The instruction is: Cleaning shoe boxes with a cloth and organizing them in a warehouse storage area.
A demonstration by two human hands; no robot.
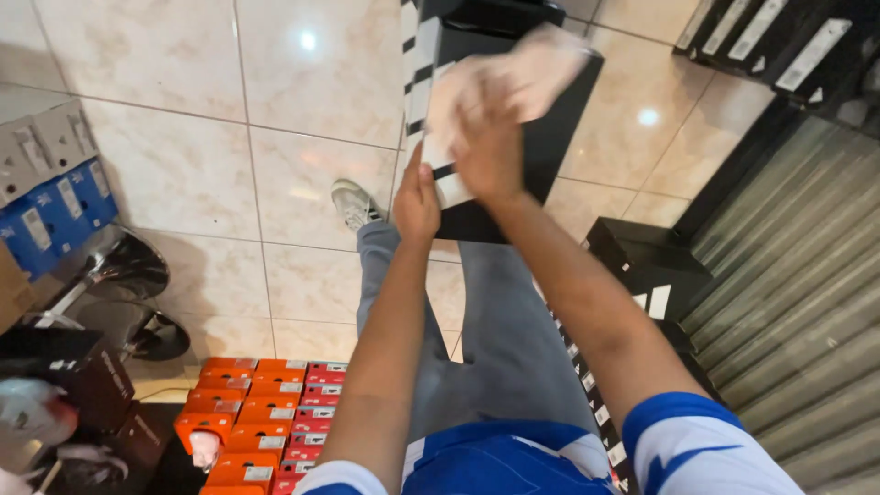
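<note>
While the person stands over the tiled floor [183,183], both hands work at a black shoe box with white stripes [550,137], held out ahead of the body with its long axis running away from the wearer. The left hand [417,197] braces the box's near left edge, fingers straight and pressed flat, not curled round anything. The right hand [490,151] lies over the box's open top, nearer its middle, fingers closed on pale wrapping paper [532,69]; motion blur hides the exact grip. Below the box, a grey shoe [353,203] shows on the floor. Right of the box sits another black box with white marks [651,270], beside a metal shutter [797,312]. Down-left of the box lies a stack of orange and red boxes with small white end labels [261,417]; far left, blue boxes with white labels [55,215].
</note>
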